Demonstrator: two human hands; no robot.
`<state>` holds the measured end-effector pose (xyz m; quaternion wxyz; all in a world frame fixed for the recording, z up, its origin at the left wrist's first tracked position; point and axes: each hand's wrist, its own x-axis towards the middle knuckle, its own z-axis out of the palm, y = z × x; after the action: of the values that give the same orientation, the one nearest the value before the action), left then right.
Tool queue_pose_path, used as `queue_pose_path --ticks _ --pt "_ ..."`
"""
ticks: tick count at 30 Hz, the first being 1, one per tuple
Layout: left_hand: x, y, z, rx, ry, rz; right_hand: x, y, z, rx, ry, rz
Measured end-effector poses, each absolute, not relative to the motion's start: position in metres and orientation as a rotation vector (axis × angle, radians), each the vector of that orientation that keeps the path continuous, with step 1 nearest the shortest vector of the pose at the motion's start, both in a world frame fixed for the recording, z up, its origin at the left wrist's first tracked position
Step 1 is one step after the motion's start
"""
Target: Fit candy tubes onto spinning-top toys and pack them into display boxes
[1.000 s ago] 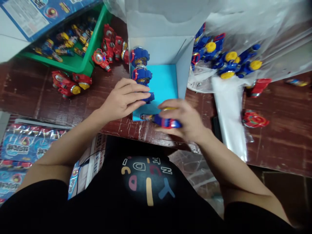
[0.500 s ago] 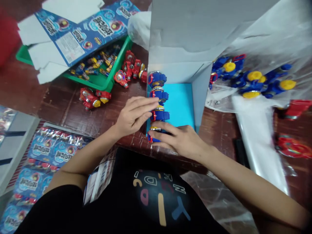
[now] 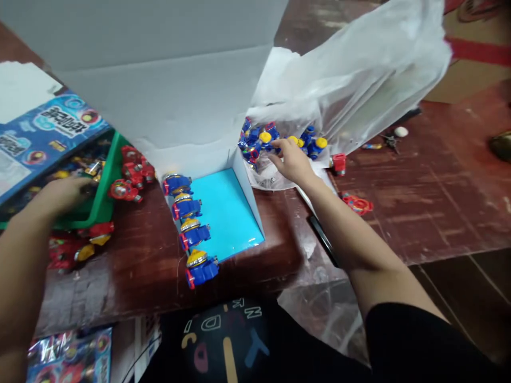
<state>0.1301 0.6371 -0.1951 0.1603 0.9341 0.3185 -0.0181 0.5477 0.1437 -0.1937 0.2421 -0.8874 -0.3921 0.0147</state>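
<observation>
My left hand is over the green tray of small yellow and blue pieces; its fingers are blurred and partly hidden there. On the right, my right hand is among blue-and-yellow plastic toys in a clear plastic bag, thumb and fingers apart. An upright row of several blue toys with yellow tops lines the left edge of a white cardboard box. The box's floor is bright blue, and its tall flap stands up.
Red toys lie beside the green tray, with more red ones in front of it. A printed blue carton overlaps the tray. A black strip and a red piece rest on the right of the table.
Both hands have left the row of blue toys: the left went to the green tray, the right to the bag of toys. My view has shifted to the right.
</observation>
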Motion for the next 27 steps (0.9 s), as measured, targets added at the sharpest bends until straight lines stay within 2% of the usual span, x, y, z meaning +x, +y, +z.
queue_pose_path --ticks 3,6,9,11,15,18,22,24,27 --pt "0.119 0.643 -0.203 2.788 0.892 0.035 0.562 0.182 -0.213 -2.526 -0.944 0.294" --pt "0.114 0.624 -0.198 2.846 0.851 0.432 0.555 0.214 -0.221 -2.545 -0.748 0.393" --pt "0.111 0.571 -0.177 2.766 0.83 0.693 0.556 0.215 -0.224 -2.338 -0.708 0.382" --pt "0.112 0.523 -0.157 2.638 0.759 0.709 0.559 0.2 -0.221 -2.109 -0.628 0.381" --pt "0.129 0.431 -0.117 2.432 0.5 0.512 0.541 0.155 -0.19 -1.636 -0.534 0.367" --pt "0.151 0.382 -0.094 2.384 0.325 0.392 0.491 0.133 -0.148 -1.393 -0.763 0.486" --pt "0.178 0.349 -0.083 2.402 0.131 0.303 0.428 0.142 -0.103 -1.464 -1.439 0.386" --pt "0.184 0.344 -0.083 2.486 0.094 0.4 0.418 0.148 -0.092 -1.519 -1.677 0.309" --pt "0.182 0.345 -0.083 2.539 0.285 0.707 0.42 0.141 -0.087 -1.55 -1.726 0.282"
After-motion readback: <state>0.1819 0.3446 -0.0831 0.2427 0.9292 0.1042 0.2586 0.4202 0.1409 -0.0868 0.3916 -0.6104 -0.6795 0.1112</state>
